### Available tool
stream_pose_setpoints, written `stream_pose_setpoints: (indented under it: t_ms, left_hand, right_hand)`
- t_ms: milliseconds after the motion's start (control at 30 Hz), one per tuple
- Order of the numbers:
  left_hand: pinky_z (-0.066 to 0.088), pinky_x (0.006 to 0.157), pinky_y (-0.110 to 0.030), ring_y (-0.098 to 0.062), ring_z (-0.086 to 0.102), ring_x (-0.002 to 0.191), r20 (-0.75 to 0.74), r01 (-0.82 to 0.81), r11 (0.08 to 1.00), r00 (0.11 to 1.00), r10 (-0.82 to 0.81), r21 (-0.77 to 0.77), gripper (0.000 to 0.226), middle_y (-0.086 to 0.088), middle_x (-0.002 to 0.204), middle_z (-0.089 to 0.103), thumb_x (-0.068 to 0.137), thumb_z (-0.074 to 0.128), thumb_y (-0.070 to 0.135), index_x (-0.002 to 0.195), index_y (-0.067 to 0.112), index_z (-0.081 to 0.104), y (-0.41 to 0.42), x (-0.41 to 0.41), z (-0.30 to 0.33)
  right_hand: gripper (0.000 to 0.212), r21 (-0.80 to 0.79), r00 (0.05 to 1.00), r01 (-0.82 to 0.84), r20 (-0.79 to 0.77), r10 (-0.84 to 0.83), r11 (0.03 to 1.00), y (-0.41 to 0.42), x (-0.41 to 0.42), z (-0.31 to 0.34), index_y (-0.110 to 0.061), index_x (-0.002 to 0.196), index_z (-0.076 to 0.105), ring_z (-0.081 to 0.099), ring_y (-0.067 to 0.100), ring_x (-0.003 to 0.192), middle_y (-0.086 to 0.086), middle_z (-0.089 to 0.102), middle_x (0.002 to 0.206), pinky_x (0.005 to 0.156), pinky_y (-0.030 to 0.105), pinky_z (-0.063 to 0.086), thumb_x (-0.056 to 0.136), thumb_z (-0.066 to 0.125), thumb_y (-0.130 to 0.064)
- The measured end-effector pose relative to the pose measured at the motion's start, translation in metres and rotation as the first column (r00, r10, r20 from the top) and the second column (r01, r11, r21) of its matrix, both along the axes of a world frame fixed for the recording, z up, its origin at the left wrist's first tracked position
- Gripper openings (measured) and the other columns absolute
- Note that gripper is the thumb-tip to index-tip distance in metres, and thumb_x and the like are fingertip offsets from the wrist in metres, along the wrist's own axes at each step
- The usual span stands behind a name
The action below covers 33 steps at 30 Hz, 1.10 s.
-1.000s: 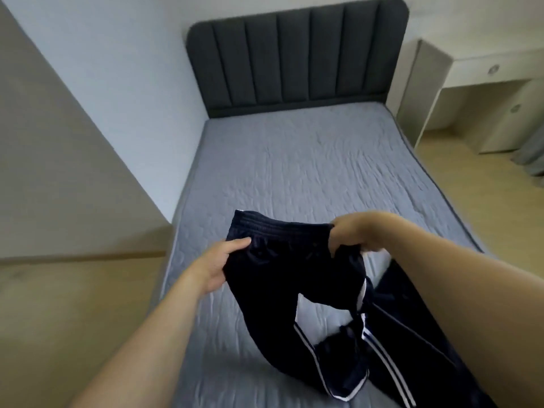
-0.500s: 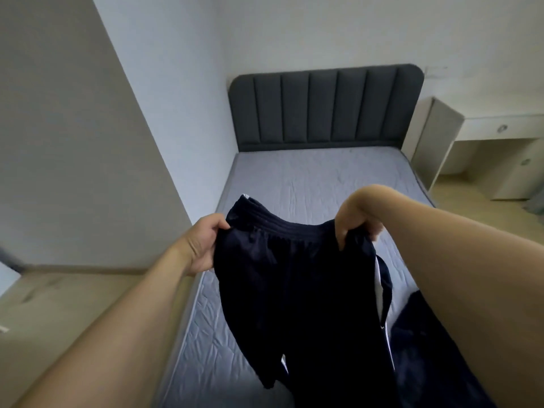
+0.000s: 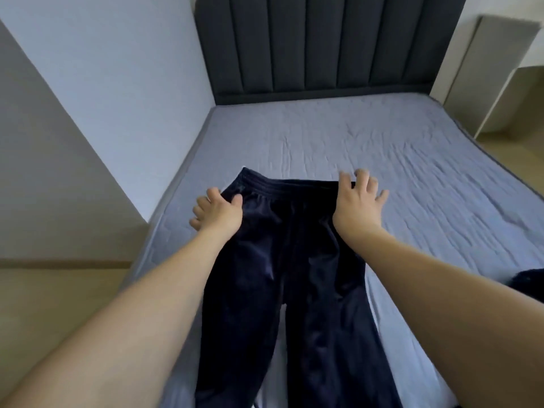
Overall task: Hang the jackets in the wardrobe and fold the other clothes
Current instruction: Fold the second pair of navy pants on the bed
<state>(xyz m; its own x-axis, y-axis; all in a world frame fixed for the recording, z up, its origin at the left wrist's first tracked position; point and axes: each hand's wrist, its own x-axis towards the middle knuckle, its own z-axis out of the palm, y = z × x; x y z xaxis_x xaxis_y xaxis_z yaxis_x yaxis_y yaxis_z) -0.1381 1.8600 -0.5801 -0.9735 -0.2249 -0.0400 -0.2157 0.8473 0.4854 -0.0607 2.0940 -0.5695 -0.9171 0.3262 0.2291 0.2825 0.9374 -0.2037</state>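
Note:
Dark navy track pants [image 3: 282, 260] lie spread flat on the grey bed sheet [image 3: 412, 160], waistband toward the headboard and both legs running down toward me. My left hand [image 3: 217, 213] sits at the left end of the waistband, thumb on the fabric and fingers loosely curled on the sheet beside it. Over the right end of the waistband, my right hand [image 3: 357, 198] has its fingers spread and straight, the palm over the fabric edge. Neither hand grips the pants.
A second dark garment [image 3: 530, 285] shows at the right edge of the bed. The padded dark headboard [image 3: 323, 45] stands at the far end. A wall runs along the bed's left side, and a pale cabinet [image 3: 485, 72] stands at the right.
The pants were held up in the air by the waistband with both hands. They now lie flat on the bed and both hands have let go of the waistband.

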Motion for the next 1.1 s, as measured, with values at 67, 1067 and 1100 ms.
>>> stream_pose_setpoints:
  t_ms: [67, 1067, 1100]
  left_hand:
    - [0.011, 0.112, -0.056, -0.032, 0.021, 0.138, 0.01, 0.056, 0.989, 0.998, -0.055, -0.135, 0.061, -0.011, 0.152, 0.022, 0.093, 0.031, 0.057, 0.146, 0.027, 0.021, 0.013, -0.007, -0.072]
    - [0.055, 0.059, -0.026, -0.02, 0.065, 0.069, 0.272, -0.242, 0.44, 0.962, -0.004, 0.865, 0.024, -0.013, 0.092, 0.068, 0.094, 0.04, 0.008, 0.097, 0.008, 0.064, -0.164, 0.209, -0.294]
    - [0.058, 0.059, -0.025, -0.019, 0.068, 0.069, 0.315, -0.271, 0.374, 0.947, -0.062, 0.887, 0.027, -0.011, 0.088, 0.071, 0.095, 0.039, 0.005, 0.101, 0.007, 0.065, -0.17, 0.231, -0.295]
  right_hand:
    - [0.07, 0.018, 0.998, -0.049, -0.025, 0.049, 0.999, -0.007, -0.004, -0.076, -0.015, 0.148, 0.017, 0.008, 0.034, 0.141, 0.013, 0.009, 0.154, 0.115, 0.058, 0.003, 0.088, 0.053, -0.02]
    - [0.027, -0.174, 0.963, -0.263, -0.115, 0.245, 0.949, -0.098, 0.157, -0.31, -0.02, 0.114, 0.059, 0.038, 0.026, 0.115, 0.001, 0.046, 0.122, 0.1, 0.037, 0.03, 0.091, 0.049, -0.03]
    - [0.019, -0.228, 0.945, -0.323, -0.128, 0.3, 0.919, -0.114, 0.173, -0.303, -0.018, 0.101, 0.061, 0.045, 0.024, 0.104, -0.001, 0.051, 0.109, 0.092, 0.036, 0.037, 0.091, 0.048, -0.028]
